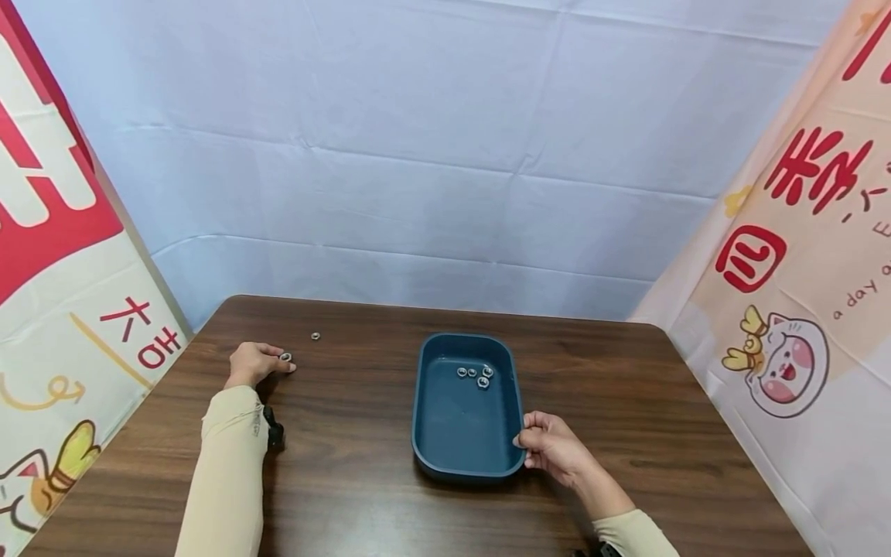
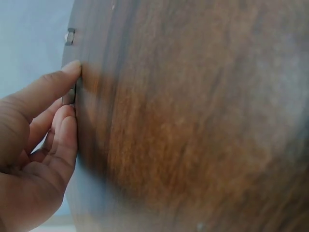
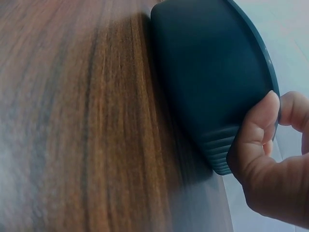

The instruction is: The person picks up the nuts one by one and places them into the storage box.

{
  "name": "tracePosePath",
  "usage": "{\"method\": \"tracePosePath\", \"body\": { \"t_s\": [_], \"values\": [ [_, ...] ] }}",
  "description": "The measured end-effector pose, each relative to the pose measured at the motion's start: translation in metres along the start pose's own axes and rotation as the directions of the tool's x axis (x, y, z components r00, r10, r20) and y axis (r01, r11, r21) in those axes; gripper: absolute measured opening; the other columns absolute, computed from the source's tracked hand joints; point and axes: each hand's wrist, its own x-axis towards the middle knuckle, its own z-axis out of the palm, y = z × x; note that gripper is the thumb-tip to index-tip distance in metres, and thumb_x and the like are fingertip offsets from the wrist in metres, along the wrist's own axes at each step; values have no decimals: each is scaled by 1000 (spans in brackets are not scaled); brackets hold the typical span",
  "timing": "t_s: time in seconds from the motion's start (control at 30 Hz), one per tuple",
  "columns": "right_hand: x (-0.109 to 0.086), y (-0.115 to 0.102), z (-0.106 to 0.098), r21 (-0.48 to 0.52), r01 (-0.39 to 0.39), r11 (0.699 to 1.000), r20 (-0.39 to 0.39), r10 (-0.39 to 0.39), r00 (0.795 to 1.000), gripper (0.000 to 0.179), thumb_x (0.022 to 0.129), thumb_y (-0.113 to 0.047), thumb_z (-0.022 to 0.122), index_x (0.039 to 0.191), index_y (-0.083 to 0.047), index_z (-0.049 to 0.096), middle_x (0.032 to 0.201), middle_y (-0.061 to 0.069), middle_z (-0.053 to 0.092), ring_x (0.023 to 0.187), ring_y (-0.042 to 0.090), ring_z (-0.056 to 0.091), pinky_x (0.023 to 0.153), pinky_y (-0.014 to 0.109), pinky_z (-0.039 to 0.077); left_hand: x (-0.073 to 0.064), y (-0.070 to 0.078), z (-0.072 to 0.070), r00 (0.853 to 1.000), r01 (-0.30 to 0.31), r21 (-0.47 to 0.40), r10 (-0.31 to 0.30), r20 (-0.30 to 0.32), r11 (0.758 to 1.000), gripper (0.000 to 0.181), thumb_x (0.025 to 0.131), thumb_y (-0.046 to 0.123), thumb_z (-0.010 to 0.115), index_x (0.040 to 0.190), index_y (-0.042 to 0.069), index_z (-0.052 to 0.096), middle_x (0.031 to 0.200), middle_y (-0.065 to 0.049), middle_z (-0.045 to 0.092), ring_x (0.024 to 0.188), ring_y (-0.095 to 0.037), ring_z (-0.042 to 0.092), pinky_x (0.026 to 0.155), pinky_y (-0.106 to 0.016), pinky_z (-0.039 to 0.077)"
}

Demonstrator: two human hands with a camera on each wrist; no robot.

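At the left of the table my left hand [image 1: 257, 363] has its thumb and fingers around a small metal hex nut [image 1: 285, 357]. The left wrist view shows that nut [image 2: 69, 96] between thumb and fingertips, right at the wood. A second nut [image 1: 315, 336] lies a little farther back. My right hand [image 1: 553, 449] grips the near right corner of a dark blue rectangular tray [image 1: 416, 418], thumb and fingers on either side of its rim. Inside the tray, toward the far end, sit several nuts [image 1: 483, 382]. From the right wrist, the tray's outer wall [image 3: 203, 67] shows ridges near the hand.
Everything stands on a dark brown wooden table [image 1: 348, 433] with rounded far corners. A pale cloth [image 1: 418, 155] hangs behind it. Printed cloths with red characters and cartoon cats flank the table on the left [image 1: 90, 309] and right [image 1: 786, 333].
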Motion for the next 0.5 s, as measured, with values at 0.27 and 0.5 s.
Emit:
{"method": "tracePosePath", "body": {
  "t_s": [0.27, 0.5],
  "values": [
    [4, 4, 0, -12, -9, 1000, -20, 9, 1000, 20, 75, 6, 51, 85, -6, 39, 66, 1, 53, 47, 6, 48, 46, 18, 45, 2, 5, -2, 999, -40, 61, 39, 13, 997, 21, 72, 17, 78, 84, 1, 73, 93, -17, 64, 101, -43, 46, 90, -53, 37],
    [3, 5, -1, 1, 6, 1000, -32, -6, 999, 20, 75, 7, 50, 84, -6, 39, 65, 1, 55, 46, 7, 48, 45, 18, 45, 0, 11, -3, 984, -142, -34, 145, 108, 989, 24, 73, 12, 78, 91, -2, 72, 85, -7, 67, 84, -26, 59, 77, -40, 47]
  ]
}}
